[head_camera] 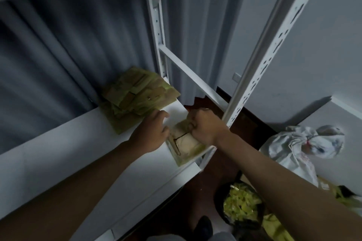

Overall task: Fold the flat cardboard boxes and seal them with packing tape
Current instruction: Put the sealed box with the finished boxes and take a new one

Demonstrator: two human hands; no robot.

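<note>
A small flat cardboard box, brown with greenish edges, lies at the right end of the white shelf. My right hand is curled into a fist on the box's far edge and grips it. My left hand rests on the shelf just left of the box, fingers relaxed and touching its left side. A stack of several more flat cardboard boxes sits further back on the shelf against the grey curtain. No packing tape is visible.
White metal rack uprights and a crossbar stand close to my right hand. On the dark floor below are a black bag of yellow-green scraps, a tied white sack and a dark shoe.
</note>
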